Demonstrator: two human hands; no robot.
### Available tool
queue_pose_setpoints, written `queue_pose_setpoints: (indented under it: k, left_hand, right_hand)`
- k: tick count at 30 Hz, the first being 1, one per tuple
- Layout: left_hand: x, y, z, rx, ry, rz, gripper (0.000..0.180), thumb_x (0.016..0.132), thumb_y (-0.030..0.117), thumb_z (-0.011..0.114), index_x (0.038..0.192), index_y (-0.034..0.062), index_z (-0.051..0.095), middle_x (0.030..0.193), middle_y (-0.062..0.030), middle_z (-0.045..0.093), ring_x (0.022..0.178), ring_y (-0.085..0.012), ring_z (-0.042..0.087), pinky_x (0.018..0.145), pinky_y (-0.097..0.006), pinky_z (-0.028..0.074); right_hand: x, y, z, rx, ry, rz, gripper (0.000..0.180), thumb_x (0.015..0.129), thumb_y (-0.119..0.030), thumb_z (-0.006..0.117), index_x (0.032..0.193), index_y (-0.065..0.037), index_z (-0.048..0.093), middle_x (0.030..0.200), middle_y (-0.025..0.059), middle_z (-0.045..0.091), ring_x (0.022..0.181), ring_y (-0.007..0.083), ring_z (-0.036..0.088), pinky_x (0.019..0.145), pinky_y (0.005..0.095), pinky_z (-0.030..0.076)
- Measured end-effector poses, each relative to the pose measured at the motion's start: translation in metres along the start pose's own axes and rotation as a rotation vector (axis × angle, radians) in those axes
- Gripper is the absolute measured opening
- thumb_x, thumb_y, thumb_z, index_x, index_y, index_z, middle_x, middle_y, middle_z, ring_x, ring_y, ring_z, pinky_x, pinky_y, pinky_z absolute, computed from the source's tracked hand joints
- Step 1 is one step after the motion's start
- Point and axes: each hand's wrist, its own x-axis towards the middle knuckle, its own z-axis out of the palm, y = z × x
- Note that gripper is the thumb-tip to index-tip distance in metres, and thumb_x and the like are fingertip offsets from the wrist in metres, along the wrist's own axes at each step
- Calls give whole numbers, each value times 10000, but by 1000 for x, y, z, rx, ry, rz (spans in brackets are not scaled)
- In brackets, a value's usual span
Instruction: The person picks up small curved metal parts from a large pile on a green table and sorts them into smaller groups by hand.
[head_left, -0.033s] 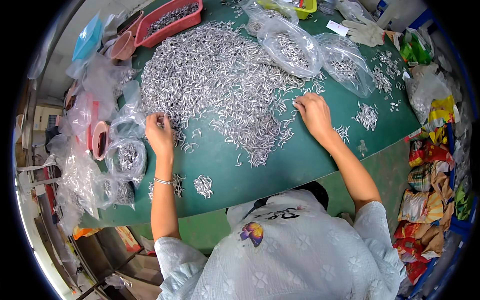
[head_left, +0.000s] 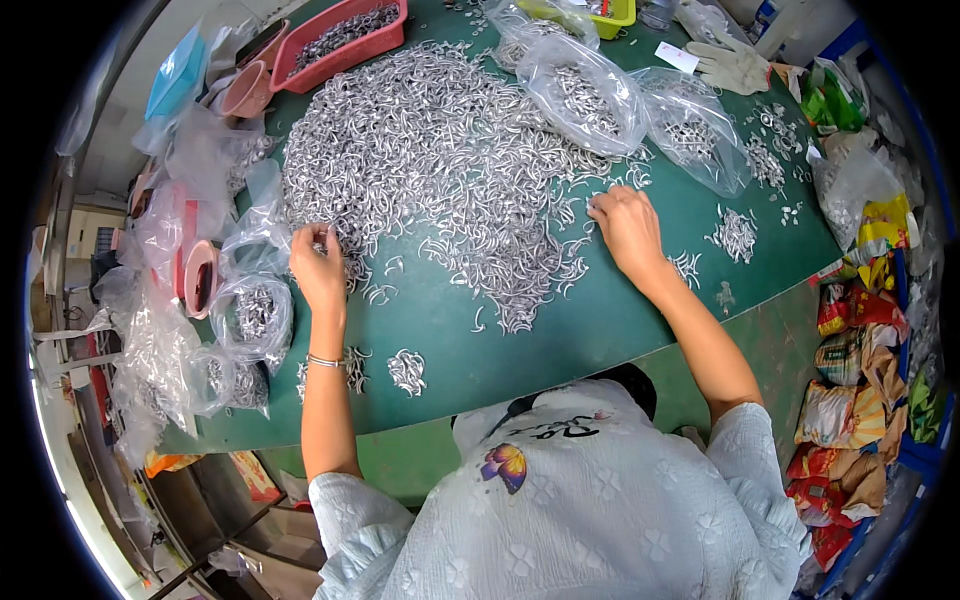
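Note:
A broad heap of small curved silvery metal pieces (head_left: pixel 430 150) covers much of the green table (head_left: pixel 560 370). At the heap's left edge, my left hand (head_left: pixel 318 268) has its fingers curled down against the pieces. My right hand (head_left: pixel 630 228) is at the heap's right edge, with thumb and fingers drawn together at the tips. Whatever either hand pinches is too small or too hidden to name. Smaller piles lie apart from the heap: one (head_left: pixel 406 372) near the front edge and another (head_left: pixel 735 234) to the right. Another small pile (head_left: pixel 356 368) is beside my left forearm.
A red basket (head_left: pixel 340 44) of pieces stands at the back left. Clear plastic bags (head_left: pixel 583 95) holding pieces lie at the back right, beside a white glove (head_left: pixel 728 64). More bags (head_left: pixel 252 315) and a pink container (head_left: pixel 201 280) line the left side. Colourful packets (head_left: pixel 840 410) fill the right.

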Motion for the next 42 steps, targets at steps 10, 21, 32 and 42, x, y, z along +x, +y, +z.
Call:
queue_pose_setpoints:
  k: [10, 21, 32, 42]
  left_hand:
    - [-10, 18, 4, -732, -202, -423, 124, 879, 12, 668, 979, -60, 653, 903, -107, 707, 795, -128, 673, 753, -234, 527]
    - [-67, 142, 22, -820, -564, -150, 126, 843, -36, 668, 966, -11, 658, 957, -88, 689, 849, -129, 654, 748, -236, 527]
    - [-73, 169, 57, -496, -436, 264, 344, 794, 12, 693, 1131, 31, 625, 1163, -151, 575, 1099, -330, 554, 931, -385, 447]
    - [-72, 176, 89, -4, -734, 522, 555, 884, 352, 643, 1345, 72, 516, 1535, -163, 276, 1410, -434, 208, 1100, -653, 164]
  right_hand:
    - [6, 2, 9, -135, 112, -142, 46, 808, -64, 629, 770, -40, 620, 771, 96, 601, 776, 228, 597, 710, 355, 445]
    - [-21, -39, -8, 2013, -570, 688, 165, 977, -96, 499, 1081, 8, 574, 1035, 165, 648, 875, 214, 642, 735, 326, 527]
    - [-49, 4, -46, 2009, -353, 694, 264, 980, -113, 508, 1154, 68, 587, 1050, 148, 652, 960, 242, 649, 839, 375, 545]
    - [-97, 217, -134, 1007, 478, 827, 267, 972, -38, 457, 1190, 65, 573, 1150, 137, 628, 1067, 223, 618, 959, 327, 481]
